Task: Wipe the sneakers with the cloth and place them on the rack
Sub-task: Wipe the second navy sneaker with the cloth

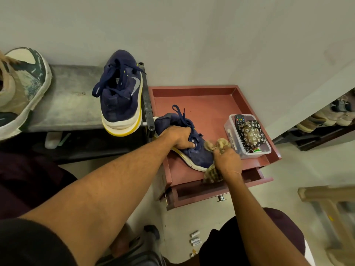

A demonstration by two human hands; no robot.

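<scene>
One navy sneaker (121,96) sits on the rack (73,104), upper left of centre, so I judge I'm about halfway. My left hand (179,138) grips the second sneaker (199,154) on the red counter (207,104), mid-frame. My right hand (227,162) clutches the cloth (219,144) against its toe.

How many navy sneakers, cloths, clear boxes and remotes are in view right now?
Navy sneakers: 2, the rack sneaker atop the rack and the table sneaker on the red table, held by the left hand
Cloths: 1, the cloth gripped by the right hand
Clear boxes: 1, the clear box
Remotes: 1, the remote inside that box
Total: 5
</scene>
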